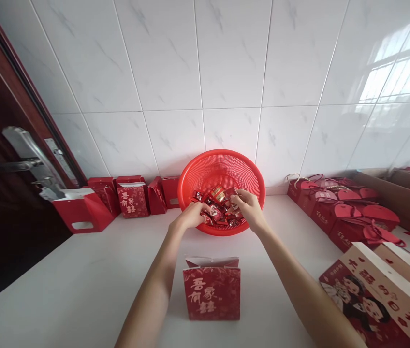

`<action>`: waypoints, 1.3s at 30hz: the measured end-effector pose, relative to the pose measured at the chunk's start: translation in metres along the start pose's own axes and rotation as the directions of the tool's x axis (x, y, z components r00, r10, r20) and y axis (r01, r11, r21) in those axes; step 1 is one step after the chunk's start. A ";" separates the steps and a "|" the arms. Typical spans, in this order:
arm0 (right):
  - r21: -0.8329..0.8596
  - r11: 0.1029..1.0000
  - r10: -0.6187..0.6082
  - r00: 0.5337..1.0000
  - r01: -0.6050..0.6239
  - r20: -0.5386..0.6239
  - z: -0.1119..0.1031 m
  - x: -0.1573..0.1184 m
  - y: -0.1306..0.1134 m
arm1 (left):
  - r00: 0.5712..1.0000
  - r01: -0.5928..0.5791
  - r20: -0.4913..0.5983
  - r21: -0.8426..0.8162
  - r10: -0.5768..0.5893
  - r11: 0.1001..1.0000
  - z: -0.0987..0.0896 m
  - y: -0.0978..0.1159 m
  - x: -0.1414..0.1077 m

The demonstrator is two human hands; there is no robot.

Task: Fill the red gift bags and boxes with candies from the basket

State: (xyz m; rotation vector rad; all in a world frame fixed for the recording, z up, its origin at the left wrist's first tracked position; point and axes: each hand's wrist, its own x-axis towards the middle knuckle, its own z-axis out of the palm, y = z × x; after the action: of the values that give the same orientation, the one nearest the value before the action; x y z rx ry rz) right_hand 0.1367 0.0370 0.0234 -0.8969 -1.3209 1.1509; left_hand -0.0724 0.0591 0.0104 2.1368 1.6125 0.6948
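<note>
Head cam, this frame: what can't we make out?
All in the head view:
- Bottom of the red basket: hidden under the wrapped sweets.
- Grip of the left hand: fingertips lost among the sweets.
- Most wrapper print: too small to read.
- Floor of the standing red bag: hidden by its front panel.
- Full extent of the cardboard box: cut off by the right edge.

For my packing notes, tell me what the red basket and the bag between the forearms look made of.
Red basket: probably plastic, fairly glossy; smooth rim, fine regular mesh. Bag: likely printed paperboard, apparently matte; it stands with crisp edges.
</note>
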 end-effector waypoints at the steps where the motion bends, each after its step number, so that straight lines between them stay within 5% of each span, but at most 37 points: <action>1: -0.002 1.000 -0.003 1.000 0.003 0.003 0.000 0.000 0.000 | 1.000 -0.021 -0.006 -0.046 0.021 0.999 0.000 -0.002 0.001; 6: -0.005 1.000 0.009 1.000 -0.009 0.005 -0.001 0.001 0.002 | 0.997 -0.068 -0.058 -0.203 0.058 0.977 -0.004 0.001 0.001; 12: -0.002 1.000 0.028 0.999 -0.028 -0.018 0.000 0.000 0.003 | 0.960 -0.046 -0.267 -0.434 -0.080 0.900 -0.002 0.014 0.007; 18: 0.001 0.999 0.044 0.999 -0.044 0.010 0.004 -0.002 0.004 | 0.962 0.073 -0.145 -0.683 -0.233 0.726 0.003 0.025 0.008; 22: 0.011 0.999 0.039 0.999 -0.039 0.018 0.007 -0.002 0.007 | 0.982 0.060 -0.088 -0.697 -0.169 0.715 0.002 0.034 0.003; 28: 0.017 1.000 -0.010 0.999 0.010 -0.031 0.006 -0.001 0.009 | 0.997 -0.079 -0.042 -0.628 0.068 0.775 -0.004 0.032 -0.001; 30: -0.001 1.000 -0.005 0.998 0.005 -0.055 0.005 -0.001 0.009 | 0.985 -0.125 -0.166 -0.537 0.041 0.834 -0.004 0.026 0.001; 34: -0.025 1.000 0.013 0.998 -0.015 -0.056 0.005 -0.001 0.008 | 0.893 -0.085 -0.449 -0.241 -0.034 0.967 -0.005 0.018 0.004; 39: -0.031 0.999 0.032 0.997 -0.034 -0.072 0.005 -0.002 0.006 | 0.869 0.037 -0.484 -0.144 -0.103 0.989 -0.002 0.015 0.006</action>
State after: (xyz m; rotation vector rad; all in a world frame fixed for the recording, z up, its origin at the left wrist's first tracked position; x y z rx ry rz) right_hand 0.1315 0.0363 0.0173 -0.9779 -1.2731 1.1157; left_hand -0.0610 0.0606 0.0212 1.8888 1.8138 1.3680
